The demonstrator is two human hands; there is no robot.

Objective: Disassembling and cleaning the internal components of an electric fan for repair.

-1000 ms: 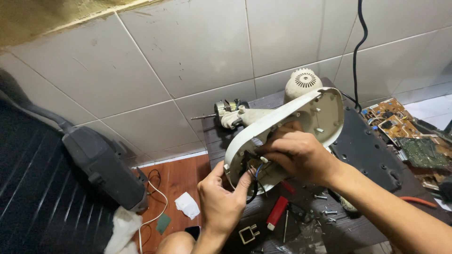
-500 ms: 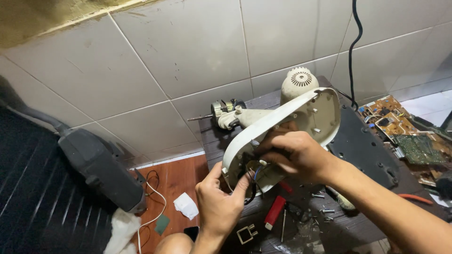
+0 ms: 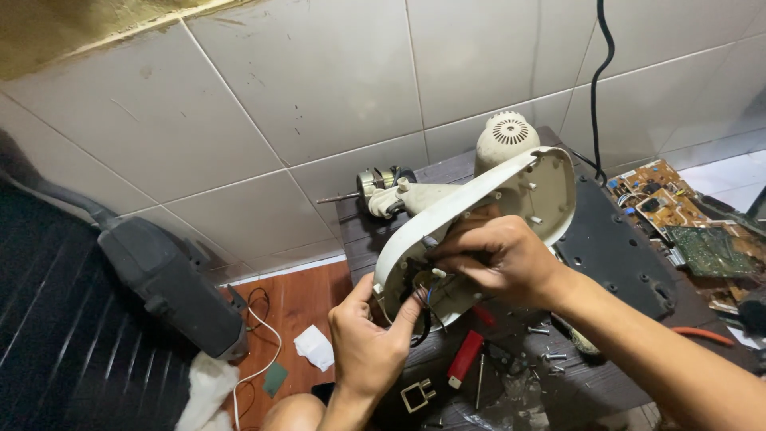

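Both hands were bare, with no gloves, rings or wristwatch in view. The left hand [image 3: 369,345] showed short, trimmed fingernails and a bare wrist below it. The right hand [image 3: 501,257] led into a long forearm, uncovered along its whole visible length, with no sleeve or cuff. A bare knee [image 3: 294,413] showed just left of the left wrist.
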